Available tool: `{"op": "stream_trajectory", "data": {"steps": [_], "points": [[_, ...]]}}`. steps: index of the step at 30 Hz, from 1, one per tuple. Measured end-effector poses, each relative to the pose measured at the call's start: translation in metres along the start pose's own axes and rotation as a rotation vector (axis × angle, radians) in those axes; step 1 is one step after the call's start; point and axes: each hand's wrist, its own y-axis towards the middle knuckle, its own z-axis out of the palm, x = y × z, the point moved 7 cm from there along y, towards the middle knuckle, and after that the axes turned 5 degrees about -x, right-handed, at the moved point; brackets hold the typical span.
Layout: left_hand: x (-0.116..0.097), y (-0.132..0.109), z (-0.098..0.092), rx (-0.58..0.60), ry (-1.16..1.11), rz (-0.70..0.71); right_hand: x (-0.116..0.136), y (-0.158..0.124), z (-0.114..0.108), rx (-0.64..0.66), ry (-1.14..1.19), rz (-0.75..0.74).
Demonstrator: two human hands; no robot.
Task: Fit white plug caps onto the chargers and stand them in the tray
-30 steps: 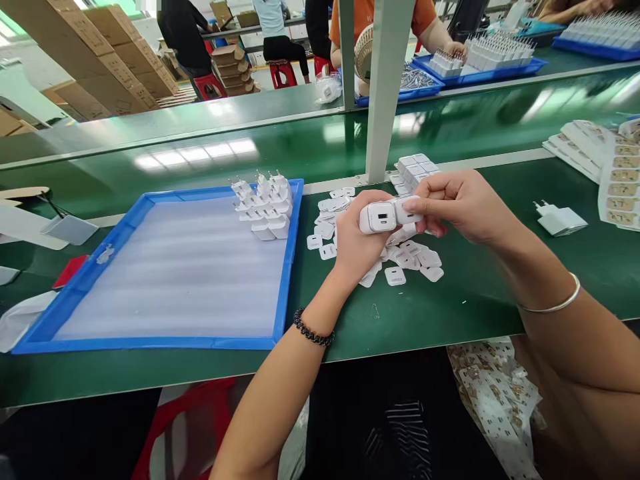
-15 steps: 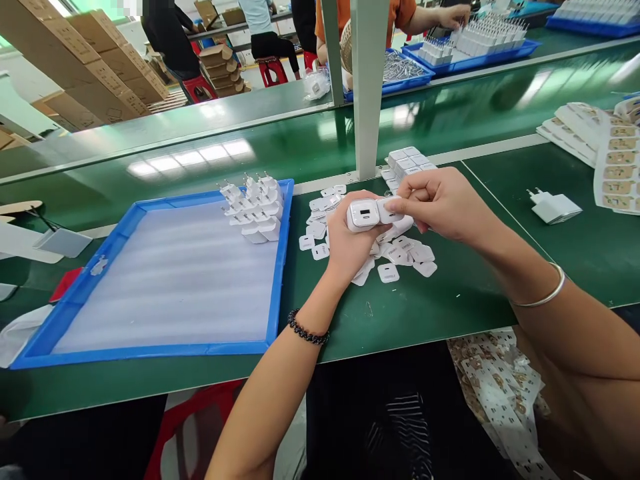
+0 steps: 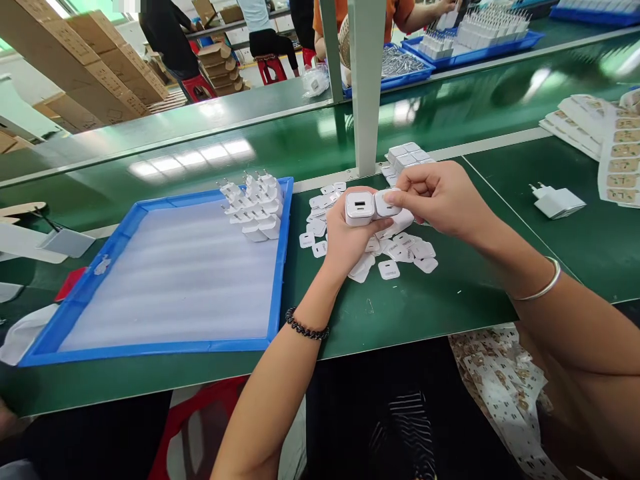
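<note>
My left hand (image 3: 345,233) is closed around a white USB charger (image 3: 359,208), its end with the port slots turned up towards me. Right beside it, a small white square plate (image 3: 384,204) is pinched between the thumb and finger of my right hand (image 3: 433,197). The plate's edge meets the charger's side; what lies beneath it is hidden. Under and around my hands, a loose pile of similar white plates (image 3: 389,269) covers the green table. Behind my right hand stands a block of white chargers (image 3: 409,155).
To the left, a blue tray (image 3: 200,349) holds a cluster of chargers (image 3: 255,207) with pins up. One charger (image 3: 557,201) and sticker sheets (image 3: 623,157) lie at right. A grey post (image 3: 367,87) rises ahead. Across the bench, a person in orange (image 3: 403,13) handles chargers.
My hands have shifted very slightly, with the charger and plate still side by side. The view has moved a little. Across the bench, the co-worker's hand has drawn back left, lifting a white piece.
</note>
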Motion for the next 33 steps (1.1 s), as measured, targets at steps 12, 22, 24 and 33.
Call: {"op": "stream_trajectory", "data": {"steps": [12,22,24,33], "points": [[-0.0047,-0.0002,0.0006,0.01,0.002,0.079,0.0005,0.0002,-0.0003,0.07,-0.002,0.002],[-0.0056,-0.0016,0.0005,-0.007,0.009,0.046,-0.0005,0.0012,0.0005,0.119,-0.001,0.016],[-0.0074,-0.0015,0.0006,-0.005,0.01,0.058,-0.0014,0.001,0.0003,0.112,-0.006,0.03],[-0.0088,-0.0011,0.0,-0.004,0.056,0.092,-0.0038,0.0009,0.001,0.129,-0.054,0.086]]}}
